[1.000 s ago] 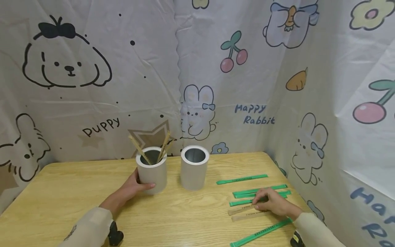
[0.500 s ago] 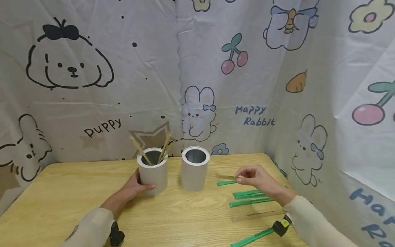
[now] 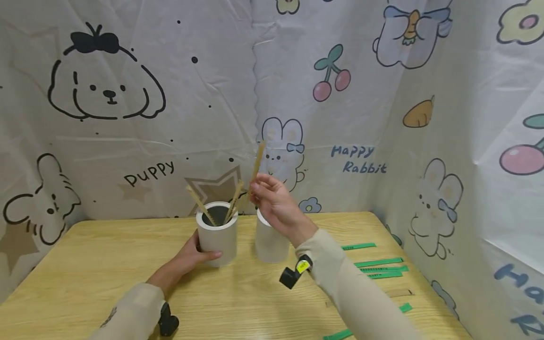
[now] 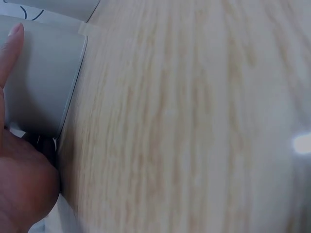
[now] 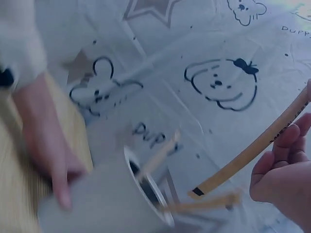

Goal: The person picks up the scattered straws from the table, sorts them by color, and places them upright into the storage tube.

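Note:
My left hand (image 3: 193, 257) grips the side of a white cylindrical canister (image 3: 217, 243), its thumb across the front. Several narrow tan paper stick packets (image 3: 198, 202) lean out of that canister's opening. In my right hand (image 3: 276, 203), a similar tan stick packet (image 3: 258, 163) is pinched upright, just right of the canister's mouth. The right wrist view shows print along this held packet (image 5: 257, 151) and a dark mark at its lower end. A second white canister (image 3: 268, 243) stands to the right, its opening mostly hidden by my right hand.
Several green stick packets (image 3: 379, 261) lie on the right side of the wooden table (image 3: 255, 302), partly covered by my right sleeve. One tan packet (image 3: 400, 293) lies among them. A printed cloth (image 3: 221, 94) hangs behind the table and along its right side.
My right hand has picked up a tan packet from the right of the table, carried it left and raised it upright near the left canister. My left hand keeps its hold.

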`<state>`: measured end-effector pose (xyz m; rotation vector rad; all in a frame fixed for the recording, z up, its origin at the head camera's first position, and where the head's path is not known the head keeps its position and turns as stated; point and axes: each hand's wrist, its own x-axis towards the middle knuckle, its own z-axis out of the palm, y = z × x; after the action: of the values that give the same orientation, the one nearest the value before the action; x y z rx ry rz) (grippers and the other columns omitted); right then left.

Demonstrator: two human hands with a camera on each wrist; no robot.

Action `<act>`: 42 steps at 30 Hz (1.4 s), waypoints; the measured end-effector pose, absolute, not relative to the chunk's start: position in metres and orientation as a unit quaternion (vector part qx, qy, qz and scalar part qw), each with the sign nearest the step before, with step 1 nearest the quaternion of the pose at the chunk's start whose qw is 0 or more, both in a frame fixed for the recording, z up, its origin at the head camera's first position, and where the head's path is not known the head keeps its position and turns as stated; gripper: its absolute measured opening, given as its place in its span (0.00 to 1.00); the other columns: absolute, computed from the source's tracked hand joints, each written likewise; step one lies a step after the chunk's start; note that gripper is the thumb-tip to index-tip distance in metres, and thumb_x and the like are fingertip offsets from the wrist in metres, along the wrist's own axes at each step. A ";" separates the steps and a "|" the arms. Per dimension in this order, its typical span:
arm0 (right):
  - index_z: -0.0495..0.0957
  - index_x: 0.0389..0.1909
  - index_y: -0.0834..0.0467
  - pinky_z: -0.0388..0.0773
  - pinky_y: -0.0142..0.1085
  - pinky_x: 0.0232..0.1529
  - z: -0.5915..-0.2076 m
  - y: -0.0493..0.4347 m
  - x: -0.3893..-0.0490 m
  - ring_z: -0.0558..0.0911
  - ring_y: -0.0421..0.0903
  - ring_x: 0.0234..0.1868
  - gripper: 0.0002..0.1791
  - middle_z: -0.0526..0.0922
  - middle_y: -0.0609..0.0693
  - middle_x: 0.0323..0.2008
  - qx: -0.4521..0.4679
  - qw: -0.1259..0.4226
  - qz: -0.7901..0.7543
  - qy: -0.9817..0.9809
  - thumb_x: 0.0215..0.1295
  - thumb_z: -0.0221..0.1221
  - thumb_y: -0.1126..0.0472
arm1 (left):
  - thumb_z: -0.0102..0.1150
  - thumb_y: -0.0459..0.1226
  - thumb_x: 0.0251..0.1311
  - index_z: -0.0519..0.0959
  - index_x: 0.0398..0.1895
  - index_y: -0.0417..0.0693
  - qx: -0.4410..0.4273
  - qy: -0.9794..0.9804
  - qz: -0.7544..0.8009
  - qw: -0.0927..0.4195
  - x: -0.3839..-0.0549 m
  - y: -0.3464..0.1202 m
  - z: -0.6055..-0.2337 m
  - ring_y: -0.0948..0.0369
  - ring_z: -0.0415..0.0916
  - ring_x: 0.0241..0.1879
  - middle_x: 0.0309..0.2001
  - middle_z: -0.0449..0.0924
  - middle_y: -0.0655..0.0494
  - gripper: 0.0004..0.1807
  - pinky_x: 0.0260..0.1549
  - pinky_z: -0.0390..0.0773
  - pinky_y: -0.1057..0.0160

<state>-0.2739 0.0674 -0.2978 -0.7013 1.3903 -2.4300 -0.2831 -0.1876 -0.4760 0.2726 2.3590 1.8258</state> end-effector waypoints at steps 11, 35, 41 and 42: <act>0.82 0.29 0.44 0.70 0.29 0.40 -0.326 -0.004 -0.295 0.76 0.34 0.33 0.22 0.82 0.36 0.30 -0.193 0.114 -0.811 0.541 0.72 0.53 0.75 | 0.74 0.41 0.57 0.44 0.79 0.38 0.081 0.790 0.603 0.075 -0.284 -0.184 -0.475 0.39 0.58 0.74 0.75 0.57 0.34 0.57 0.74 0.58 0.41; 0.80 0.54 0.67 0.80 0.32 0.49 -0.338 0.161 -0.262 0.81 0.41 0.44 0.16 0.82 0.61 0.51 -0.239 0.077 -0.542 0.802 0.73 0.59 0.61 | 0.75 0.41 0.56 0.43 0.80 0.38 0.074 0.799 0.593 0.069 -0.286 -0.185 -0.478 0.38 0.58 0.74 0.75 0.56 0.32 0.59 0.74 0.61 0.42; 0.79 0.57 0.67 0.81 0.33 0.52 -0.371 0.246 -0.251 0.82 0.39 0.49 0.19 0.81 0.56 0.54 -0.211 0.095 -0.499 0.835 0.74 0.58 0.57 | 0.75 0.40 0.56 0.41 0.80 0.39 0.066 0.791 0.603 0.081 -0.285 -0.186 -0.476 0.37 0.54 0.76 0.77 0.54 0.32 0.60 0.76 0.55 0.39; 0.78 0.58 0.67 0.82 0.33 0.52 -0.378 0.259 -0.249 0.82 0.39 0.49 0.20 0.81 0.56 0.55 -0.209 0.109 -0.496 0.836 0.74 0.58 0.56 | 0.75 0.40 0.55 0.41 0.81 0.39 0.064 0.792 0.602 0.083 -0.285 -0.187 -0.475 0.37 0.54 0.76 0.77 0.54 0.33 0.60 0.76 0.55 0.39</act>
<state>-0.2493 0.2593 -0.3781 -0.6134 2.4582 -1.4591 -0.2845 -0.1865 -0.4751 0.1915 2.3638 1.7982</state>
